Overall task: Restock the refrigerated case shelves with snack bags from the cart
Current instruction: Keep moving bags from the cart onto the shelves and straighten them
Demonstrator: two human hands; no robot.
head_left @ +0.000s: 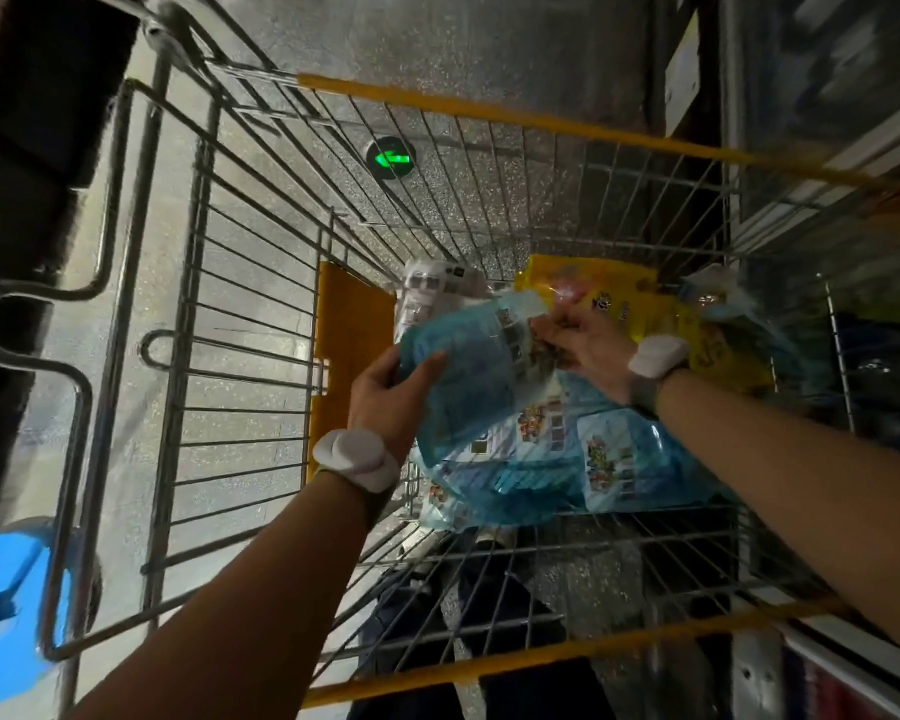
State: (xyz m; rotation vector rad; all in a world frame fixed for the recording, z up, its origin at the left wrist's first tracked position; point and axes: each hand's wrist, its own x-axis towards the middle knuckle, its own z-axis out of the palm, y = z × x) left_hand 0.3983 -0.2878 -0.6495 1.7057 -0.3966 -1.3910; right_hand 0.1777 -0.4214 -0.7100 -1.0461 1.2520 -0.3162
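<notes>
blue bag (468,366): sitting up top in the cart (261,356), so it's going first
left hand (391,397): gripping its 9 o'clock edge
right hand (588,350): pinching its 3 o'clock end, steadying it

— What's underfoot here?
— A grey speckled stone floor (437,39), glossy, catching dim light in pale patches.
— Any marking on it?
— A round dark floor sticker with a glowing green arrow (390,158), pointing left.
— And the sides?
— Along the left, a dark, shadowy fixture (17,148); low at the left edge, a bright blue plastic object (6,605), blurred. On the right, a tall pale-framed cabinet front (801,85).
</notes>
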